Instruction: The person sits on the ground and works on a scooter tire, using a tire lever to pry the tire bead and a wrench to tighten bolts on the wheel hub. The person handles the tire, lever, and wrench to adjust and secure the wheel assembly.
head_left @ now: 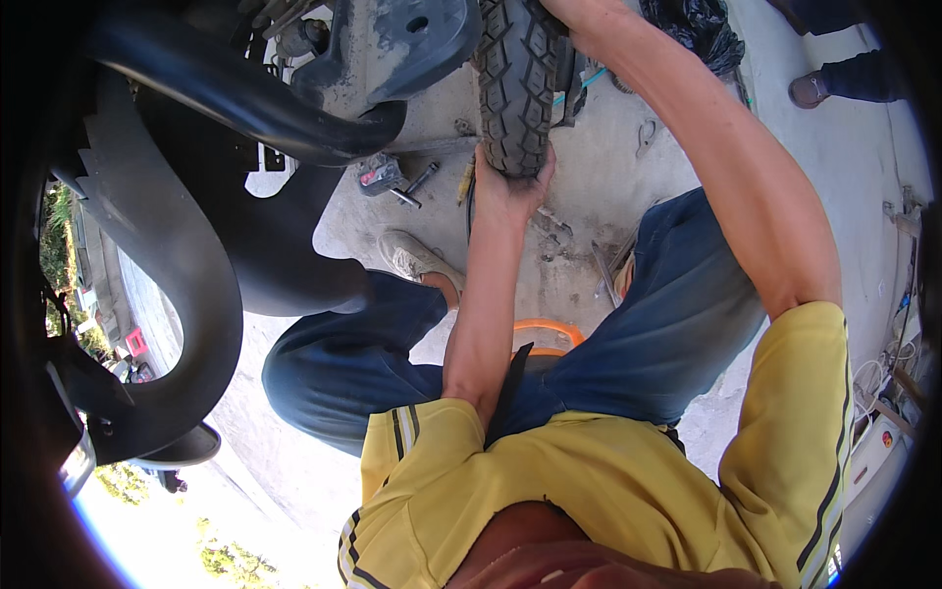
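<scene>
The left hand cups the lower tread of the tyre, fingers curled around it. The tyre stands upright above the concrete floor. The right arm reaches past the tyre's top; its hand is hidden, grip unknowable.

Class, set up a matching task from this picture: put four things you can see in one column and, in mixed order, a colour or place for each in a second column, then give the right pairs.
Things:
1. tyre
2. left hand
3. stool rim
4. shoe

Descriptions:
A. orange, between the legs
B. black, knobbly tread
C. pale, on the concrete floor
D. pressed against the tyre's lower edge

Pairs: 1-B, 2-D, 3-A, 4-C
</scene>
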The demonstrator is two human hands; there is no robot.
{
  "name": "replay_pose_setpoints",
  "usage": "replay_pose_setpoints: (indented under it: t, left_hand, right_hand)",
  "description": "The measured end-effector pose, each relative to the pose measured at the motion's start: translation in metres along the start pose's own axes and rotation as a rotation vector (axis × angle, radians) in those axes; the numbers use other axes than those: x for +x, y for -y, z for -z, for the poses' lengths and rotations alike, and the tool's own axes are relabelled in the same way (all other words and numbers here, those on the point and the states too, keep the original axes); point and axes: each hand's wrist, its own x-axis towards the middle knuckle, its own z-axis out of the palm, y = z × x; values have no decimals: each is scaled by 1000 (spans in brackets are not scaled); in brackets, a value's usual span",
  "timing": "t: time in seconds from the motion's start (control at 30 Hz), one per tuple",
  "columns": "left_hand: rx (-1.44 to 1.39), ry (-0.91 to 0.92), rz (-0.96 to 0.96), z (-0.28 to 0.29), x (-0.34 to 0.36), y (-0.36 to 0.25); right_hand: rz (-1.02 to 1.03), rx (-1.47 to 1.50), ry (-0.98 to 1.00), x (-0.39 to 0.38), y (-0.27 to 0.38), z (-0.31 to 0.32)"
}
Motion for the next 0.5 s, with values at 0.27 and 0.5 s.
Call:
replay_pose_setpoints:
  t: [0.27,0.5]
  left_hand:
    - [137,140,-25,17,12,-15]
    - [166,51,8,-14,-17,7]
  right_hand:
    - [255,-172,116,-16,-55,34]
    - [254,-75,171,-74,2,44]
